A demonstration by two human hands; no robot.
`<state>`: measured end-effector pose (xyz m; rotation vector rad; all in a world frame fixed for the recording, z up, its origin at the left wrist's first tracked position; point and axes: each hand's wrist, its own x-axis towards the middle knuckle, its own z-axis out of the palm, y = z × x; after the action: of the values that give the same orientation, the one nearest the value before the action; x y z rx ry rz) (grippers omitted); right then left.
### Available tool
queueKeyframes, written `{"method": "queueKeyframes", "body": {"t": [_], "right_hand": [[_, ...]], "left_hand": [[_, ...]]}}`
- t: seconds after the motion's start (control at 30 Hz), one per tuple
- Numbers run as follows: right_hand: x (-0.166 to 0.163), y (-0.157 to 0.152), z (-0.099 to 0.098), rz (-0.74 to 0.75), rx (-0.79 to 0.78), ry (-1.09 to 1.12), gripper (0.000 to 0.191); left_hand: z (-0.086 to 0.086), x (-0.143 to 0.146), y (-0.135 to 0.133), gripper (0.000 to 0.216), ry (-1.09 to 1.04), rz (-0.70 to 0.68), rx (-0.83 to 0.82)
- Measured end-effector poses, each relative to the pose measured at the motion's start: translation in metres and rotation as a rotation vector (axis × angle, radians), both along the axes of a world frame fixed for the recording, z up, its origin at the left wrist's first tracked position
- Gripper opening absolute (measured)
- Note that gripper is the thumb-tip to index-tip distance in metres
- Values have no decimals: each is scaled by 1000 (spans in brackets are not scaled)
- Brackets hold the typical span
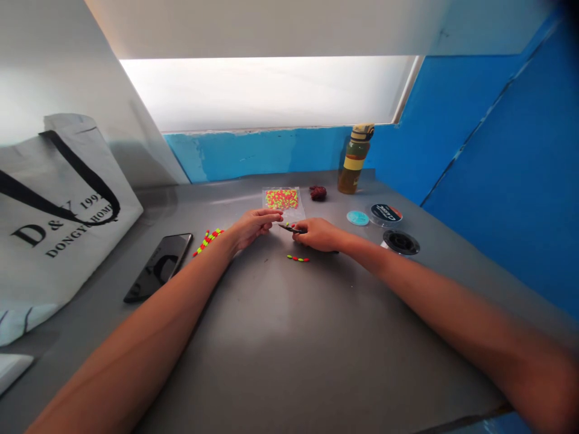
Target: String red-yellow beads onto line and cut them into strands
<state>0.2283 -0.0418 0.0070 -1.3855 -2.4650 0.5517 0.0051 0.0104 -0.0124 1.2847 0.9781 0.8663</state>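
Note:
Thumb and fingers of my left hand point(256, 228) are pinched together, with a small spot of red at the fingertips. What they hold is too small to make out. My right hand point(316, 234) is closed around a small dark pointed tool point(293, 229), like scissors or pliers, its tip close to my left fingertips. A few yellow-green and red beads show just behind the tool. Below it, a short row of red and yellow-green beads point(298, 258) lies on the grey table point(280, 337). More bead rows point(208, 240) lie beside my left wrist, partly hidden by it.
A clear bag of beads point(282, 199) lies behind my hands, beside a dark red clump point(318, 193). A bottle point(355, 160) stands at the back. Right are a light-blue disc point(357, 217), a round case point(385, 213) and a spool point(400, 242); left, a phone point(159, 267) and tote bag point(67, 217).

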Motion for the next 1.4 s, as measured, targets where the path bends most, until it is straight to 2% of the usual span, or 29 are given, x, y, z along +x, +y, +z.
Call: {"method": "queueKeyframes", "body": {"t": [1.4], "right_hand": [[-1, -1, 0, -4, -5, -16, 24]], "left_hand": [[0, 1, -3, 39, 28, -43, 55]]}}
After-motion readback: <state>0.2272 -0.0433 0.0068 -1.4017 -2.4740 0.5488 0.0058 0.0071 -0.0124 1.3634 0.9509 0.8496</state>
